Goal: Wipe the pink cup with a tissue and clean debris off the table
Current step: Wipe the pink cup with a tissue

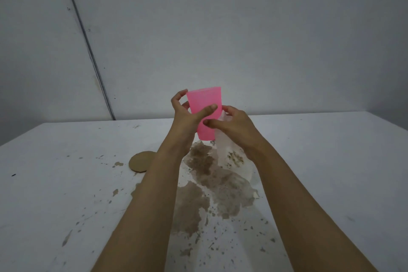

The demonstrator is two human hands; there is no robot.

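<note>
Two grips engaged: I am watching the left hand [184, 109] clasping the raised pink cup [205, 112], right hand [234, 127] pinching tissue [225, 141] against it; brown debris [212, 183] covering the tabletop [331, 161], uncleaned.

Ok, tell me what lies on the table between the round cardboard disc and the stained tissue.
Head view: the left forearm crosses above that stretch; beneath it, brown spill on the table.
</note>
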